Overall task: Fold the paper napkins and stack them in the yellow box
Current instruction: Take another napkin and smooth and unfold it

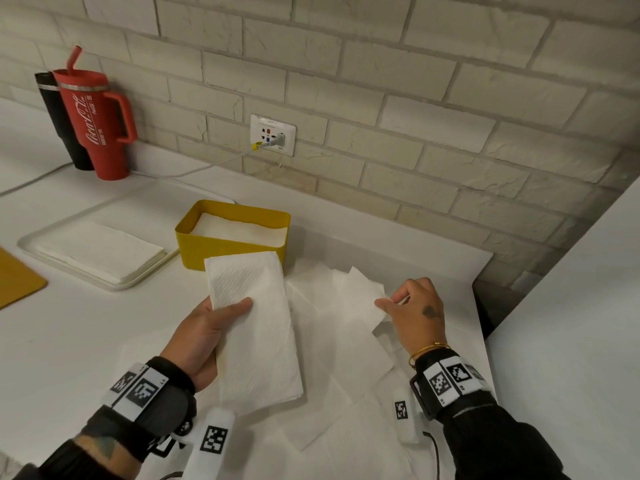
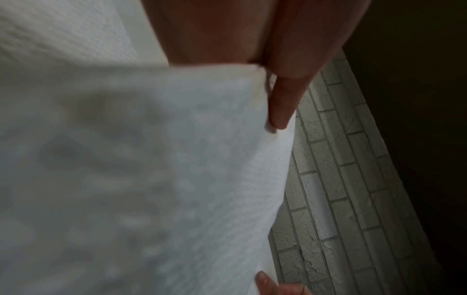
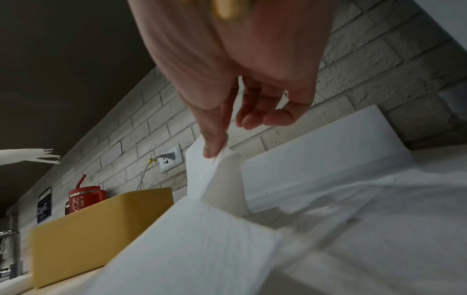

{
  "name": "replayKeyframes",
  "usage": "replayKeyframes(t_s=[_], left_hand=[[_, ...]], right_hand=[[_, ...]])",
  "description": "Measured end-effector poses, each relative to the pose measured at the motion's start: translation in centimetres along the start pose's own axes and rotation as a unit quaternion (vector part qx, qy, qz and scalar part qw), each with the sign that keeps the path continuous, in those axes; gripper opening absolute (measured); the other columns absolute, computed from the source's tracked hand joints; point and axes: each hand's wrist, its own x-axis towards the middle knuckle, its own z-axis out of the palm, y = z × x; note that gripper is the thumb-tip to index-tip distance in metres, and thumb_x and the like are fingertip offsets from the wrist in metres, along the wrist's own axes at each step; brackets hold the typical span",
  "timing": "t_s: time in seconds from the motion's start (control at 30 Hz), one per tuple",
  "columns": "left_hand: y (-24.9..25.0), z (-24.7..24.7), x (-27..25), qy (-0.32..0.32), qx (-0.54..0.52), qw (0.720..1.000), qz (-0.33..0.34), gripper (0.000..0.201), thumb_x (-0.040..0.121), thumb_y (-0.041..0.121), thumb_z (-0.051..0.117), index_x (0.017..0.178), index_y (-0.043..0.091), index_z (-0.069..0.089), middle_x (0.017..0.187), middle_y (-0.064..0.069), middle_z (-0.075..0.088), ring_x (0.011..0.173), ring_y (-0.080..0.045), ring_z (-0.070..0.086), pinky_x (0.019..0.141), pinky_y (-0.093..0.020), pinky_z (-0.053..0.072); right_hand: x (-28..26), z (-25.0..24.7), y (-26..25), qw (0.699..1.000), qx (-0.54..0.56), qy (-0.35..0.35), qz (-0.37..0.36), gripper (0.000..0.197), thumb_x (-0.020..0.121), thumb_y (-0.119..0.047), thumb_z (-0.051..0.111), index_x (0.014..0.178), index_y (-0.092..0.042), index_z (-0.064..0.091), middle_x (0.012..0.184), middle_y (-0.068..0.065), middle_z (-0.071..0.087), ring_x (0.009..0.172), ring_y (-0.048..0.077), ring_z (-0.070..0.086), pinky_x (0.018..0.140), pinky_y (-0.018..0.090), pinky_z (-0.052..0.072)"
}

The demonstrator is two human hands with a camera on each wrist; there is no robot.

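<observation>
My left hand (image 1: 211, 327) grips a folded white napkin (image 1: 256, 327) above the counter, thumb on top, just in front of the yellow box (image 1: 228, 247). White folded napkins (image 1: 239, 226) lie inside the box. In the left wrist view the folded napkin (image 2: 151, 169) fills most of the picture, with a finger (image 2: 283, 107) along its edge. My right hand (image 1: 412, 313) pinches the lifted corner of an unfolded napkin (image 1: 360, 289) from the loose pile (image 1: 346, 393) on the counter. The right wrist view shows that pinched corner (image 3: 202, 171) and the yellow box (image 3: 96, 231).
A white tray (image 1: 104, 278) with a stack of flat napkins (image 1: 100, 251) sits left of the box. A red tumbler (image 1: 97, 123) and black bottle (image 1: 59, 116) stand at the back left. A cable (image 1: 194, 171) runs to the wall socket (image 1: 273, 133). A yellow board (image 1: 17, 278) lies at far left.
</observation>
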Motion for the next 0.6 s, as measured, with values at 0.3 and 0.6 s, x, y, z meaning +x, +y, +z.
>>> replayKeyframes(t_s=[0.3, 0.6], left_hand=[[-0.2, 0.0, 0.3, -0.001, 0.014, 1.0, 0.004, 0.038, 0.081, 0.015, 0.065, 0.118, 0.012, 0.066, 0.1, -0.01, 0.078, 0.084, -0.027, 0.076, 0.073, -0.041, 0.057], [0.6, 0.3, 0.9, 0.029, 0.03, 0.999, 0.011, 0.028, 0.091, 0.014, 0.064, 0.119, 0.013, 0.067, 0.109, -0.013, 0.077, 0.089, -0.027, 0.075, 0.079, -0.042, 0.057]], right_hand=[[-0.1, -0.8, -2.0, 0.992, 0.125, -0.014, -0.03, 0.023, 0.092, -0.011, 0.071, 0.083, -0.022, 0.053, 0.089, -0.008, 0.068, 0.084, 0.017, 0.07, 0.061, 0.011, 0.049], [-2.4, -4.5, -10.8, 0.91, 0.329, -0.183, -0.172, 0.018, 0.08, 0.005, 0.078, 0.082, -0.011, 0.072, 0.08, -0.006, 0.073, 0.078, 0.006, 0.069, 0.078, 0.019, 0.055]])
